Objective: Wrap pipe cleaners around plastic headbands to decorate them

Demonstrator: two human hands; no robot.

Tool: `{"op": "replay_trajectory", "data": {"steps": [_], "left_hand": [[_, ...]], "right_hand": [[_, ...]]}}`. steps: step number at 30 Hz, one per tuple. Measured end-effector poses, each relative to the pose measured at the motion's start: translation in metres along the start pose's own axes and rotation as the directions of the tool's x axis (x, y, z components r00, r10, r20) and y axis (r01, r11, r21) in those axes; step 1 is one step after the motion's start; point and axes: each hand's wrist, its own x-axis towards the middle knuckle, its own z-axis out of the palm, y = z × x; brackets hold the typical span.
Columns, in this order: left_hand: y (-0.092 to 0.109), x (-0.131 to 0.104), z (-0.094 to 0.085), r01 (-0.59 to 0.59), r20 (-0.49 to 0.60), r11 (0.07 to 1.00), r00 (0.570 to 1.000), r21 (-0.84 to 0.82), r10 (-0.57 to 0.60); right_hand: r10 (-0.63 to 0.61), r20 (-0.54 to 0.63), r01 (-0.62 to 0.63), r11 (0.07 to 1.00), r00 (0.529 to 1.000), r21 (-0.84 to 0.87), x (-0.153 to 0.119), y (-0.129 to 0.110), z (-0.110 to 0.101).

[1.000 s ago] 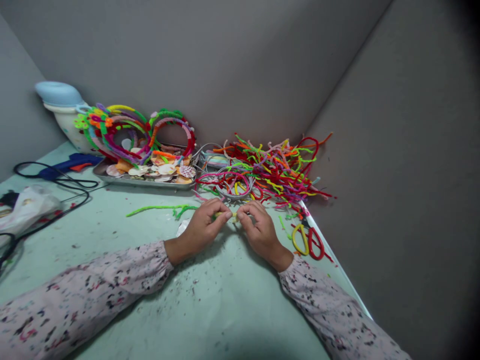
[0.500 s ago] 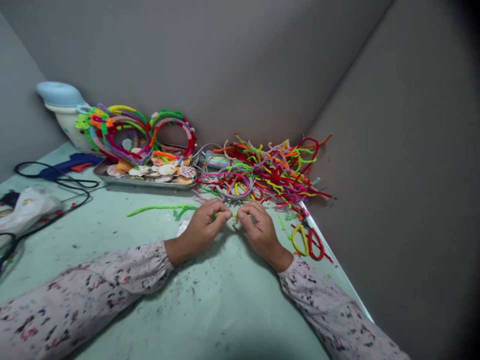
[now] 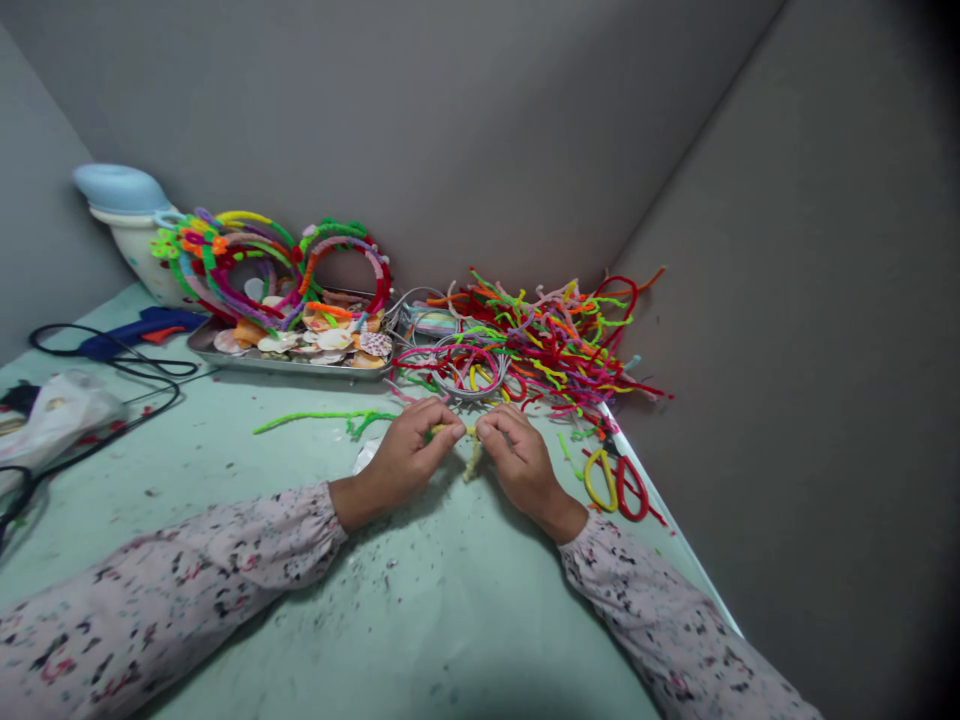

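A short yellow pipe cleaner (image 3: pixel 471 462) is pinched between my two hands, with one bent end hanging down in the gap. My left hand (image 3: pixel 405 450) closes thumb and forefinger on its left part. On the other side my right hand (image 3: pixel 521 460) grips it the same way, so much of the piece is hidden by fingers. A green pipe cleaner (image 3: pixel 322 416) lies on the table just beyond my left hand. Behind both hands are looped grey wires (image 3: pixel 469 385).
A metal tray (image 3: pixel 300 366) of shells stands at the back, with colourful wrapped hoops (image 3: pixel 345 240) on it. Tangled pipe cleaners (image 3: pixel 555 340) lie back right. Scissors (image 3: pixel 631 490) with red and yellow handles rest by the right edge. A blue glue gun (image 3: pixel 142 325) and black cord (image 3: pixel 169 365) are left.
The hanging yellow end between my hands now reaches lower and shows more of its length. My hands have hardly moved.
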Motion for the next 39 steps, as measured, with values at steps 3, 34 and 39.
{"op": "replay_trajectory", "data": {"steps": [3, 34, 39], "left_hand": [[-0.0004, -0.0001, -0.0001, -0.003, 0.001, 1.0, 1.0, 0.0, 0.003], [-0.004, 0.0007, 0.0019, 0.004, 0.018, 1.0, 1.0, -0.006, -0.004], [-0.0029, 0.0002, 0.0015, -0.009, 0.031, 1.0, 0.999, -0.001, 0.009]], "right_hand": [[0.005, 0.0, -0.005, 1.0, 1.0, 0.009, 0.0001, 0.0, -0.0001], [0.023, 0.014, -0.023, 1.0, 1.0, -0.014, 0.0003, 0.0018, 0.0013], [0.036, 0.028, -0.036, 0.999, 0.999, 0.021, 0.0006, 0.0028, -0.0001]]}}
